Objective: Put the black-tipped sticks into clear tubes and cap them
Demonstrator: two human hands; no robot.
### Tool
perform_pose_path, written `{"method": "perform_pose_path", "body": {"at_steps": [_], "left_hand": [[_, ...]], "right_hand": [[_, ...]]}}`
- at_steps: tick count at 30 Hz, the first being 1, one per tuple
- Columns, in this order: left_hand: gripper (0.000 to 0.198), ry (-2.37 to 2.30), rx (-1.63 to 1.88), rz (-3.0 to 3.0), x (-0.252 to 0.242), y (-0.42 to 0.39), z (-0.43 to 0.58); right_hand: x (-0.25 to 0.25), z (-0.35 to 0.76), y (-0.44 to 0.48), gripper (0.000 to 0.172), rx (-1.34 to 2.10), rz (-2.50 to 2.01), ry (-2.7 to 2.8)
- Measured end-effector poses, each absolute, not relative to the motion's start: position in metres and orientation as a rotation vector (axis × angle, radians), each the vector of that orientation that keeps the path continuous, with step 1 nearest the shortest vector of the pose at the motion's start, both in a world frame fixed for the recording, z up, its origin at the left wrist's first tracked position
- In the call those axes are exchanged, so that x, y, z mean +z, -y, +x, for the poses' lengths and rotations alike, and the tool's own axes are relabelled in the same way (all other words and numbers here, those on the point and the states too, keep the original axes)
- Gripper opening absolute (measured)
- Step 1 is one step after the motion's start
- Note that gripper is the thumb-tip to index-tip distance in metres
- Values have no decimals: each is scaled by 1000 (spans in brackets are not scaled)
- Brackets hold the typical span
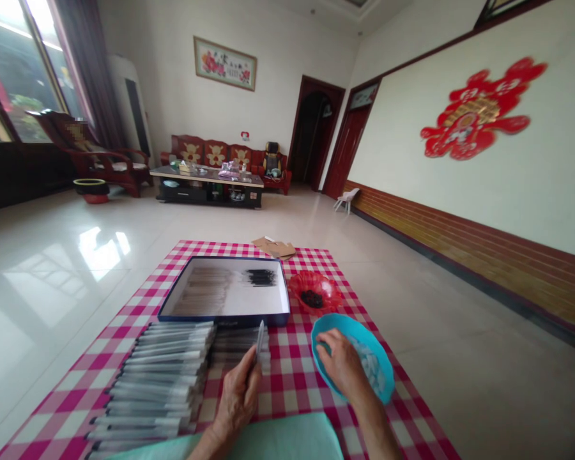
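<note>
Checked cloth covers the table [287,404], whose blue bowl [352,324] near the right edge could tip if bumped by the right hand [338,361], curled there, its grip unclear, while the left hand [239,390] pinches a pen [260,340] pointing up.

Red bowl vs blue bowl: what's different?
- Shape: the red bowl is flower-like with a lobed rim; the blue bowl has a smoother rim.
- Contents: dark bits in the red bowl, small whitish pieces in the blue bowl.
- Hands: the right hand is over the blue bowl, none over the red bowl.

Both stand on the checked cloth.
</note>
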State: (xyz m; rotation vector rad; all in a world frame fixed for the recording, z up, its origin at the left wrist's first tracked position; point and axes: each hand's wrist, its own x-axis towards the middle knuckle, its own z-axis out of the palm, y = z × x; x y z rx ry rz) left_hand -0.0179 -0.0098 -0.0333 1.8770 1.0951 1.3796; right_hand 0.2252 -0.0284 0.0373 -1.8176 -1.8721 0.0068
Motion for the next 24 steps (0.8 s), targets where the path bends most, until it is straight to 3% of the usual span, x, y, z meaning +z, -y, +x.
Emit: {"method": "perform_pose_path", "body": {"at_steps": [7, 12, 20, 24], "left_hand": [[33, -1017, 1481, 2075, -37, 10, -15], [28, -984, 1478, 2099, -37, 9, -15], [21, -1036, 1467, 2077, -27, 12, -12], [26, -1003, 1476, 2094, -28, 12, -12]], "right_hand": [[13, 272, 27, 18, -84, -1990, 1913], [31, 262, 27, 18, -42, -1962, 1862], [55, 183, 31, 33, 647, -1511, 1470], [46, 163, 31, 34, 705, -1460, 1379]]}}
